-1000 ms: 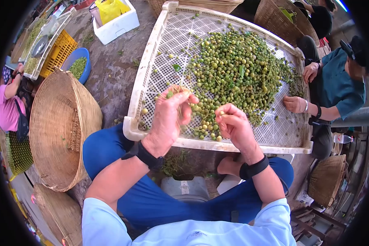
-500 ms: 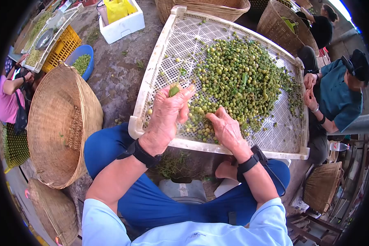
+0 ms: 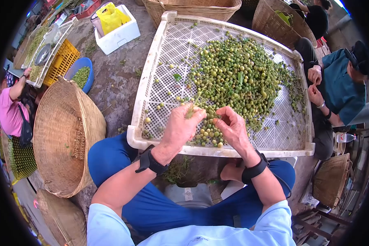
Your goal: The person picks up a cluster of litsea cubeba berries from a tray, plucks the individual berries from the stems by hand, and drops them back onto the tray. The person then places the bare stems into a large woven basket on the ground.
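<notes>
Over the white tray [image 3: 182, 39], near side, grips thin stems [image 3: 199, 98] in the curled left hand [image 3: 179, 126]; with the right hand [image 3: 234, 129], pinches shut on something unclear.

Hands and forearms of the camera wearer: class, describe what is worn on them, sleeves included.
The left hand and right hand are gloveless. Each wrist has a broad black band; a thin dark cord loops beside the right one. Short, pale-blue sleeves leave both forearms bare.
</notes>
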`<state>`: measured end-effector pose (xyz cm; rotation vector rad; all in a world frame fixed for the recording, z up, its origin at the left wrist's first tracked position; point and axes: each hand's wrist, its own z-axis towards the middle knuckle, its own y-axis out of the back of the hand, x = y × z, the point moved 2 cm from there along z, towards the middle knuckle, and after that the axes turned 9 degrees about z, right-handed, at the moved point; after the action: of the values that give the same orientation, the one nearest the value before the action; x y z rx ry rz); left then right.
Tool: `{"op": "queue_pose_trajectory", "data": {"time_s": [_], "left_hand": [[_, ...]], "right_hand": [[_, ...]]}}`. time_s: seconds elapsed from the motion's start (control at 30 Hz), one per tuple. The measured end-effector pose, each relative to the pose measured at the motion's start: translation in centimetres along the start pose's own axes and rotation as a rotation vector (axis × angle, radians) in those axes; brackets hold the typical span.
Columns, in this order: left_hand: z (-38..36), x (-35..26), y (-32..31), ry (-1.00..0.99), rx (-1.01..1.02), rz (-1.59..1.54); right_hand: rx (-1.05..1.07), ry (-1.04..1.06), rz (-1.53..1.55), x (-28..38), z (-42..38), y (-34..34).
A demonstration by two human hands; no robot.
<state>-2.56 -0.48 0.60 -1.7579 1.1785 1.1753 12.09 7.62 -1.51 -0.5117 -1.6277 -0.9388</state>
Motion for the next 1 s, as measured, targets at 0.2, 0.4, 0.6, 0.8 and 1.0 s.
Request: {"op": "queue_pose_trajectory", "data": {"time_s": [0.2,0.4,0.6,0.8,1.0], "left_hand": [[0.3,1.2,-0.9,-0.055,-0.054,0.124],[-0.1,0.8,-1.3,0.017,-0.049,-0.106],[0.1,1.4,-1.3,-0.028,-0.038,-0.07],[0.0,1.1,-1.4,-0.016,-0.035,-0.215],[-0.1,1.3,-1.0,0.004,-0.027,-0.328]], "right_hand": [[0.053,0.026,0.125,1.9,-1.0,-0.1],[0.011,0.144,0.039,2.2,-1.3,-0.3],[0.067,-0.237,0.684,0.9,-1.4,-0.6],[0.073,-0.314,1.046,0.5,-1.3,-0.6],[0.281,-0.516,1.177,1.0,-1.5,-0.6]]}}
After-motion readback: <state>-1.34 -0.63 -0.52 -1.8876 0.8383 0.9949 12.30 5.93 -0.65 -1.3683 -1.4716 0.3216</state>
